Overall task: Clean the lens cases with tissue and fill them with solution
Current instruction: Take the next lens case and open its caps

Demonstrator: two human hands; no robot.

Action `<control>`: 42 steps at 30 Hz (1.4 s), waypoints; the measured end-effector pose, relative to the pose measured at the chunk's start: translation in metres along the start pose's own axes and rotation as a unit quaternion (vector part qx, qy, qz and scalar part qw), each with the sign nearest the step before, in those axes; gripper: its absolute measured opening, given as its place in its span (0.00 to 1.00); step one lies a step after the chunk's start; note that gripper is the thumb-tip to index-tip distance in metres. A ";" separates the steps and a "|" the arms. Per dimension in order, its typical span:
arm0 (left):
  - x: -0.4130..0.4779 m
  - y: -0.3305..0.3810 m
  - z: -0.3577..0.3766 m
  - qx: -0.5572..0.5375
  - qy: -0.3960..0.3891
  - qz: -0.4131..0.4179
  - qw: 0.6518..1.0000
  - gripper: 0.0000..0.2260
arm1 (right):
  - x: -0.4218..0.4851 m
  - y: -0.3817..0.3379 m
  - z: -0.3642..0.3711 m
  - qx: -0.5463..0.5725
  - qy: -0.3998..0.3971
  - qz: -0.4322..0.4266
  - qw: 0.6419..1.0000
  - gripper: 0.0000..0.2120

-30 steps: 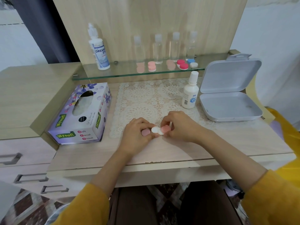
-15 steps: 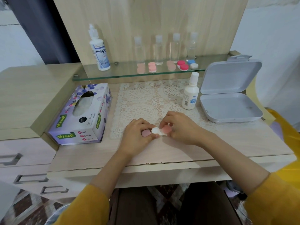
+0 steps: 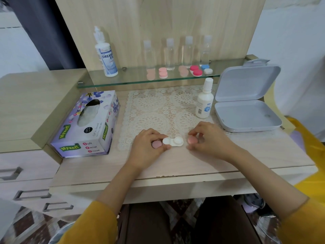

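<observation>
The white lens case point(image 3: 173, 142) lay on the tabletop point(image 3: 175, 166) at the near edge of the lace mat point(image 3: 154, 110), both wells uncapped, between the two hands. The left hand point(image 3: 146, 153) had its grip curled round a dusky pink cap point(image 3: 156, 144) just beside the left well. The right hand point(image 3: 211, 140) pinched a lighter pink cap point(image 3: 192, 140) in its fingertips, a little apart from the right well. The case looked light, stiff and smooth (moulded plastic, by its sheen), so it would probably skate about if wiped with nothing steadying it. The narrow bridge between the wells, or the outer rim of one well, seemed the sensible place to pinch it while tissue worked inside the other. The caps were small and apt to roll or slip from the fingers. The tissue box point(image 3: 84, 125) stood to the left and the solution bottle point(image 3: 204, 101) behind the right hand, both capped or untouched. Whether the wells were wet or dry could not be made out, nor whether the left thumb actually touched the case. The right hand's lower fingers were hidden beneath it, and the bottle's label was too small to read.
</observation>
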State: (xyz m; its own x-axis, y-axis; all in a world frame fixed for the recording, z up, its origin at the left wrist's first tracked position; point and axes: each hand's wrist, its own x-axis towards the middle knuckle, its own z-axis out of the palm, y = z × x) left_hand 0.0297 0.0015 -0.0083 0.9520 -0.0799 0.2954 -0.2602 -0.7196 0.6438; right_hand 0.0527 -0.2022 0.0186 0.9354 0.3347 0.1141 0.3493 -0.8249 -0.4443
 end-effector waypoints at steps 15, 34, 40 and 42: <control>-0.001 0.003 -0.001 -0.016 0.005 -0.011 1.000 0.16 | -0.004 -0.015 0.027 0.127 0.096 -0.020 0.987 0.10; 0.017 0.050 0.031 0.034 -0.030 0.074 0.996 0.18 | -0.032 0.034 -0.056 0.173 0.212 0.082 0.958 0.09; 0.028 0.062 0.064 0.064 -0.111 0.085 0.988 0.20 | -0.040 0.081 -0.087 0.101 0.258 0.144 0.950 0.09; 0.028 0.058 0.069 0.072 -0.103 0.093 0.988 0.22 | -0.039 0.092 -0.093 0.068 0.256 0.158 0.951 0.09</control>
State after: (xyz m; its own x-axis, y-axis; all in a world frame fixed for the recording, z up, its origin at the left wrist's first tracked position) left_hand 0.0527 -0.0901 -0.0110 0.9063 -0.3479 0.2399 -0.4222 -0.7691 0.4797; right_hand 0.0539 -0.3338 0.0557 0.9084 -0.2157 0.3582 0.0684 -0.7686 -0.6361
